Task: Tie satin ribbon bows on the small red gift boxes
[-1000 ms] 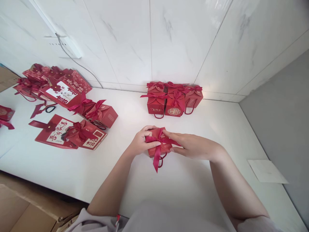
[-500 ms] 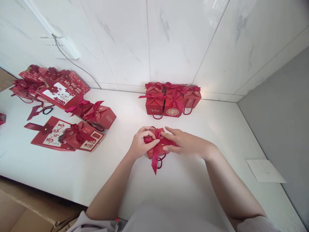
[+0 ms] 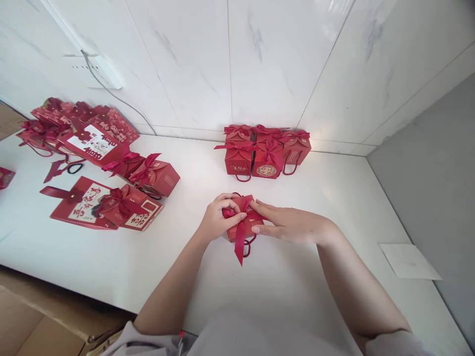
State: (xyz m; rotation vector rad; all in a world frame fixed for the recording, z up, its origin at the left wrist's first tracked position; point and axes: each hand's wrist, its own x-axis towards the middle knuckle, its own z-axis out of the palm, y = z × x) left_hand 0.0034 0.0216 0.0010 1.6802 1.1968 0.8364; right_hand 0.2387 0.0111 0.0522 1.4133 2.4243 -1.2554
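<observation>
A small red gift box [image 3: 237, 233] sits on the white table in front of me, a dark red ribbon [image 3: 240, 242] tied across its top and one tail hanging over the near side. A twisted cord handle [image 3: 248, 247] pokes out below it. My left hand [image 3: 221, 217] is closed at the box's left, thumb and fingers pinching the ribbon at the bow. From the right, my right hand [image 3: 285, 222] rests with fingers stretched and thumb apart, its tips touching the box top and ribbon. The fingers partly cover the bow.
Several ribboned red boxes [image 3: 267, 160] stand against the tiled wall. To the left lie red gift bags [image 3: 89, 205], more small boxes [image 3: 159, 178] and a black loop [image 3: 74, 168]. A white sheet [image 3: 410, 261] lies at the right edge; a cardboard box [image 3: 48, 326] stands below left.
My hands stay around the box, the left still pinching the ribbon. My right fingers have shifted very slightly on the box top. The whole view has moved a little.
</observation>
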